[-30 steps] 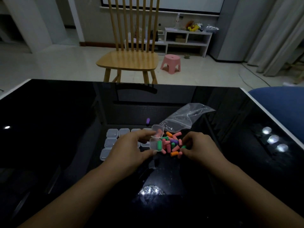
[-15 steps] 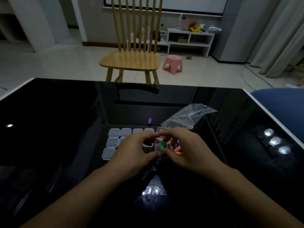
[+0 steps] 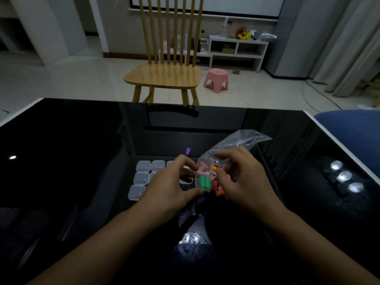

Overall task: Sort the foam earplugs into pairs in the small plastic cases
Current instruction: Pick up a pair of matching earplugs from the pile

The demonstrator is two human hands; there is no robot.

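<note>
Left hand (image 3: 172, 190) around open case (image 3: 203, 182)

Left hand (image 3: 170, 185) pinches a small open case (image 3: 203, 181) with two green earplugs (image 3: 204, 182) side by side in it, lid flipped up. Right hand (image 3: 244, 179) hovers at its 3 o'clock over the loose earplug pile (image 3: 218, 187). Closed cases (image 3: 141, 177) sit at 9 o'clock, clear bag (image 3: 238, 142) at 1 o'clock, on the glossy black surface (image 3: 72, 161).

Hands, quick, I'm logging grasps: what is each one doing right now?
Left hand: holds the open small case with two green earplugs inside.
Right hand: fingers curled by the case lid; holding anything cannot be told.
</note>
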